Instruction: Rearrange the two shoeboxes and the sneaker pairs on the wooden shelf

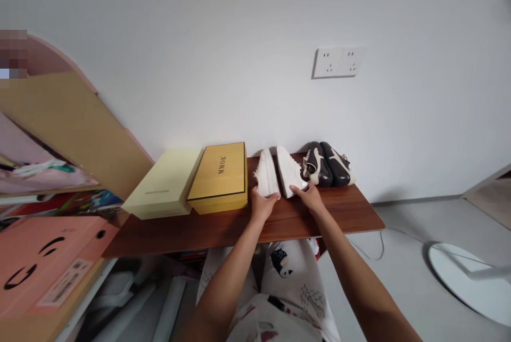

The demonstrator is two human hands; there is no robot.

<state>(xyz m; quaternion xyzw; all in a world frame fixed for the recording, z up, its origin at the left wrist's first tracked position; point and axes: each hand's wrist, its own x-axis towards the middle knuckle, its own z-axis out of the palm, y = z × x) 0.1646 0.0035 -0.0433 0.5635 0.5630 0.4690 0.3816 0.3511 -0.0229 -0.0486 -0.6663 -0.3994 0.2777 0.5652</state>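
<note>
Two white shoes stand side by side on the brown wooden bench, the left white shoe (266, 173) and the right white shoe (289, 169), with a narrow gap between them. My left hand (263, 203) grips the near end of the left one. The near end of the right one is held by my right hand (309, 195), thumb on its inner side. A dark pair with cream stripes, a left dark shoe (318, 164) and a right dark shoe (337, 165), sits just right of my right hand.
Left of the shoes lie a yellow box (219, 174) and a pale yellow box (167, 182) on the bench (343, 217). A pink box (48, 262) rests on a shelf at the left. Behind is a wall with sockets (339, 63); a white round base (471, 278) stands on the floor.
</note>
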